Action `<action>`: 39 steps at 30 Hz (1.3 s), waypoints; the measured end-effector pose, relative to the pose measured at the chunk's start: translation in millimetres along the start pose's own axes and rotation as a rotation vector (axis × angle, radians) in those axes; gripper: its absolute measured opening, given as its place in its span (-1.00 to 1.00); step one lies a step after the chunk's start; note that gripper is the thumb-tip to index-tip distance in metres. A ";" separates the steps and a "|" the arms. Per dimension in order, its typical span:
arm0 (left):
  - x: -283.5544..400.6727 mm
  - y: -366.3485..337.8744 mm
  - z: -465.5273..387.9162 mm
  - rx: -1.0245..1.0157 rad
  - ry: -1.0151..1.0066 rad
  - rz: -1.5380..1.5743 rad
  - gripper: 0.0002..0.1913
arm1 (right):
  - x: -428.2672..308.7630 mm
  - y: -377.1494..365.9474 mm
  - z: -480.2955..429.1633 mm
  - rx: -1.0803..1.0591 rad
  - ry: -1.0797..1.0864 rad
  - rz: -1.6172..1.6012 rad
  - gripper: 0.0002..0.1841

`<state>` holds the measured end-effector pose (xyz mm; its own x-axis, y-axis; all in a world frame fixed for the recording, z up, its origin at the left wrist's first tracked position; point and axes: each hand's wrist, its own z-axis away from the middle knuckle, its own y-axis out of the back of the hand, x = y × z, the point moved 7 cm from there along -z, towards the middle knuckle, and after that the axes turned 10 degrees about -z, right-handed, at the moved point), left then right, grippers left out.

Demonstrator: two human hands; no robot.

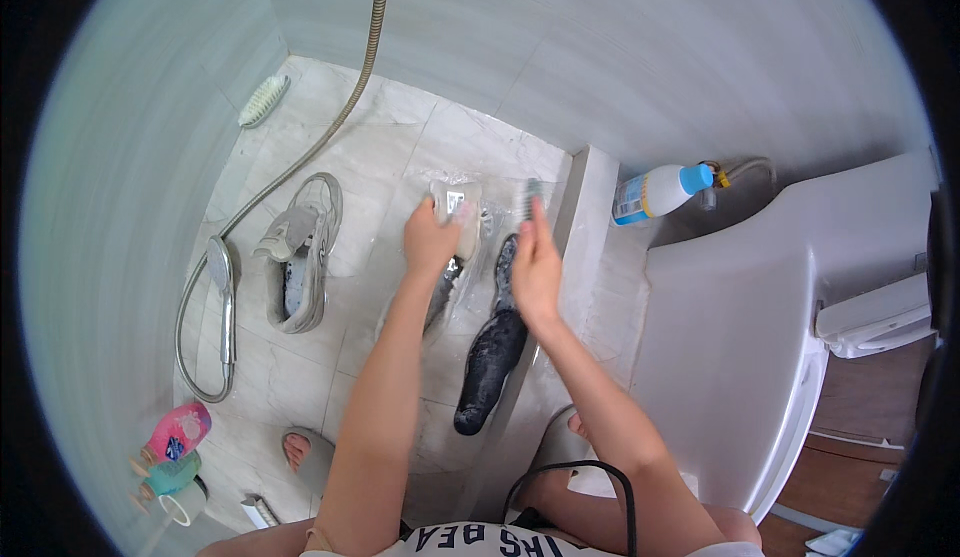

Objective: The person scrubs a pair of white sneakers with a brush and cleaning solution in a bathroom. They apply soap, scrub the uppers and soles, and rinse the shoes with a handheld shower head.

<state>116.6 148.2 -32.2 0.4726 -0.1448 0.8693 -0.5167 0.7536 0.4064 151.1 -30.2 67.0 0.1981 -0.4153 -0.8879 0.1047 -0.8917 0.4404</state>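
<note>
My left hand (433, 242) grips a wet light-coloured sneaker (470, 238) on the tiled floor; forearm and motion blur hide part of it. In my right hand (537, 275) is a scrub brush (529, 198), raised just right of that shoe and blurred. Below this hand lie two dark, sudsy insoles, a nearer one (489, 369) and a farther one (506, 272) partly overlapped by it. Left of my left hand rests a second grey-white sneaker (304, 264), its tongue folded out and its opening showing a dark and pale inside.
A shower head (219, 268) with its metal hose (330, 133) lies at left. Another brush (264, 101) sits in the far corner. Pink (180, 431) and green (171, 474) pump bottles stand lower left. A raised ledge (581, 204) separates a white bottle (660, 195) and the toilet (720, 317).
</note>
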 end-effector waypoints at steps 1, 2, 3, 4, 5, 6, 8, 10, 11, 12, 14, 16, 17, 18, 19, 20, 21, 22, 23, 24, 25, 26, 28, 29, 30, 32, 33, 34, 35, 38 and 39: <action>-17.0 -5.0 3.6 -0.057 0.127 0.223 -0.60 | -1.6 -16.7 11.3 -0.162 -0.151 0.107 -0.56; -30.5 -12.3 8.0 -0.125 0.258 0.467 -0.64 | -16.1 -39.2 20.8 -0.366 -0.071 0.274 -0.55; -40.9 -13.4 12.2 -0.134 0.340 0.539 -0.64 | -19.5 -63.4 28.9 -0.610 -0.064 0.475 -0.54; -48.3 -16.6 15.3 -0.151 0.429 0.632 -0.64 | -29.1 -69.6 28.2 -0.540 -0.003 0.518 -0.53; -55.9 -16.6 17.9 -0.135 0.533 0.694 -0.64 | -30.2 -80.4 23.5 -0.524 0.008 0.565 -0.52; -58.3 -16.2 17.7 -0.134 0.575 0.711 -0.67 | -27.0 -90.0 22.9 -0.543 -0.027 0.611 -0.51; -55.5 -16.4 10.9 -0.131 0.557 0.819 -0.67 | -27.9 -98.9 12.9 -0.485 0.017 0.598 -0.38; -63.9 -21.3 12.5 -0.115 0.706 0.855 -0.69 | -32.1 -99.8 13.9 -0.433 0.154 0.590 -0.31; -65.3 -28.3 15.1 -0.136 0.745 0.908 -0.68 | -24.4 -99.2 23.5 -0.534 0.109 0.650 -0.32; -68.0 -33.2 18.8 -0.142 0.783 0.968 -0.66 | -19.5 -98.6 34.8 -0.645 0.063 0.700 -0.32; -80.5 -30.4 29.3 -0.005 0.806 0.821 -0.66 | -9.5 -96.0 42.7 -0.775 -0.013 0.838 -0.35; -76.6 -31.3 33.5 -0.008 0.613 0.660 -0.68 | -7.3 -95.0 25.0 -0.663 0.000 0.831 -0.36; -73.1 -32.6 32.8 -0.041 0.546 0.579 -0.68 | -11.5 -96.5 12.8 -0.570 0.038 0.802 -0.37; -68.0 -32.5 33.3 -0.028 0.465 0.616 -0.70 | -13.9 -96.6 13.3 -0.558 0.037 0.757 -0.38; -65.8 -25.3 31.9 0.060 0.411 0.618 -0.71 | -16.9 -98.2 10.4 -0.538 0.038 0.722 -0.39; -65.5 -25.0 34.7 0.073 0.415 0.626 -0.72 | -21.1 -95.6 10.1 -0.482 0.087 0.677 -0.40; -63.9 -25.1 33.4 0.088 0.410 0.646 -0.73 | -16.2 -94.5 14.7 -0.543 0.041 0.722 -0.44; -62.2 -29.1 36.2 0.055 0.401 0.810 -0.77 | -14.0 -91.2 21.8 -0.573 0.049 0.749 -0.48; -61.9 -31.9 37.4 0.033 0.430 0.787 -0.78 | -6.1 -88.7 33.4 -0.659 0.001 0.775 -0.52; -59.4 -31.0 39.8 0.024 0.389 0.771 -0.80 | -4.6 -86.7 30.6 -0.611 0.058 0.785 -0.52; -58.3 -32.4 42.8 0.013 0.376 0.747 -0.81 | 2.2 -81.7 33.3 -0.614 0.052 0.812 -0.53; -56.5 -33.8 45.0 -0.023 0.346 0.637 -0.85 | 12.3 -79.2 31.7 -0.622 0.001 0.870 -0.53; -44.9 -26.8 45.1 0.046 0.129 0.566 -0.86 | 17.1 -78.1 20.4 -0.503 0.036 0.761 -0.53; -43.7 -29.0 47.5 0.034 0.097 0.545 -0.86 | 15.5 -74.6 14.9 -0.415 0.062 0.712 -0.53; -42.5 -29.6 47.2 0.019 0.054 0.511 -0.83 | 18.6 -75.3 18.0 -0.463 0.014 0.688 -0.53; -49.2 -29.7 48.7 0.063 0.081 0.577 -0.84 | 10.0 -74.9 20.1 -0.468 0.055 0.587 -0.53; -51.9 -30.9 49.2 0.068 0.088 0.659 -0.84 | 9.4 -76.8 27.0 -0.575 0.021 0.601 -0.52; -56.0 -35.2 51.6 0.050 0.137 0.836 -0.82 | 3.5 -74.8 28.3 -0.600 0.028 0.637 -0.51; -57.9 -35.7 52.5 0.037 0.149 0.707 -0.82 | 4.8 -76.2 36.6 -0.721 -0.039 0.672 -0.51; -50.4 -35.2 52.6 0.035 0.035 0.354 -0.80 | -7.5 -67.3 14.9 -0.441 0.063 0.700 -0.53; -50.8 -35.9 53.5 0.030 0.037 0.268 -0.81 | -8.5 -67.7 8.6 -0.403 0.071 0.668 -0.54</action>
<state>73.0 94.2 -75.9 0.3413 0.0810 0.9365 -0.6475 0.7425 0.1718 134.0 32.2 43.5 0.4039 -0.8164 -0.4128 0.2846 -0.3167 0.9048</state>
